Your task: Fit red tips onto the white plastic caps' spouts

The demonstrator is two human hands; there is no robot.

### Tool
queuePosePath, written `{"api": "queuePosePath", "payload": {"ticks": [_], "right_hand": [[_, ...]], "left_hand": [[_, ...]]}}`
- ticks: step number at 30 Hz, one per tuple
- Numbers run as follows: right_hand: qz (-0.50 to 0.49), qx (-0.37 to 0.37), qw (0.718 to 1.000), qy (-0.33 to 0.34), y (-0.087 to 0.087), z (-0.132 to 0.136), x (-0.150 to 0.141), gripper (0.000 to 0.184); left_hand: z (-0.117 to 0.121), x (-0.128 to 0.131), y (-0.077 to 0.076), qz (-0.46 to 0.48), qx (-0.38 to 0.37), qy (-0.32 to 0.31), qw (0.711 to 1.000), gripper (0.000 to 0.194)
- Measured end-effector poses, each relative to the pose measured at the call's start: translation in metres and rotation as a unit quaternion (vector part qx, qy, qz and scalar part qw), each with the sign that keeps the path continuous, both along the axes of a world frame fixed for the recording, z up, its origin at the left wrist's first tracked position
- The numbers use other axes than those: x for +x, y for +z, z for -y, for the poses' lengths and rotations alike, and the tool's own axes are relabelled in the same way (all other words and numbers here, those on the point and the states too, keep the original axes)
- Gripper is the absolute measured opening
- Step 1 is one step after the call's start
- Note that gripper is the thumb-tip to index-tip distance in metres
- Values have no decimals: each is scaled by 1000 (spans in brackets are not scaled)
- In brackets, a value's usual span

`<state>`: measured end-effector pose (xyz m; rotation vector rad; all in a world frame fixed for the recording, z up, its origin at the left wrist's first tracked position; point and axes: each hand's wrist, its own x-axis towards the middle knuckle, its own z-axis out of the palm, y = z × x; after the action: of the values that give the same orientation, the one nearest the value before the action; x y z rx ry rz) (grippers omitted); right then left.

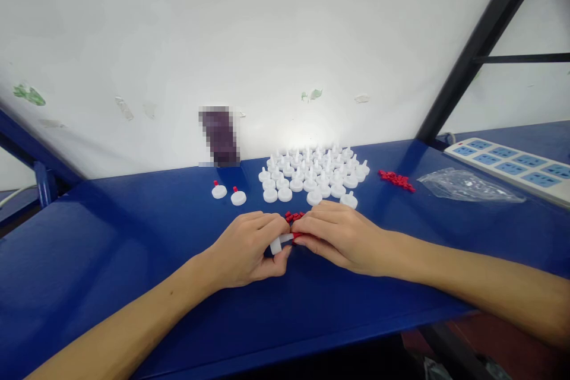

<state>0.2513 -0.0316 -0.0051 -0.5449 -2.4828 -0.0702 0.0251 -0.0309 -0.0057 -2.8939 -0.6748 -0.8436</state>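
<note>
In my left hand (252,249) is a white nozzle cap (276,245), tipped on its side with its spout toward the right. My right hand (341,234) pinches a small red tip cap (295,236) at the end of that spout; how far it sits on the spout is partly hidden by my fingers. Just behind my hands lies a small pile of red tip caps (294,216). Many white nozzle caps (307,172) stand grouped beyond them. To the left, two white nozzle caps (238,198) stand with red tips on their spouts.
A second pile of red tip caps (398,180) lies to the right, near a clear plastic bag (467,184). A white power strip (512,166) is at the far right. A pixelated dark object (220,136) leans on the wall behind the blue table (178,309).
</note>
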Motion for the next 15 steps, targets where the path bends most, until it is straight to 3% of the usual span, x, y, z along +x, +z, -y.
{"api": "queuePosePath", "payload": {"ticks": [5,10,12,15], "right_hand": [[23,40,999,1,1,3,-3,28],[39,47,998,32,0,2,-1,29],[55,26,997,47,0,2,0,30],[69,-72,994,49,3,7,0,29]], "left_hand": [[3,3,0,29,53,-7,998,7],[8,3,3,-26,65,-34,997,20],[10,1,4,-57,49,-41,996,26],[12,0,3,-78,34,-31,996,27]]}}
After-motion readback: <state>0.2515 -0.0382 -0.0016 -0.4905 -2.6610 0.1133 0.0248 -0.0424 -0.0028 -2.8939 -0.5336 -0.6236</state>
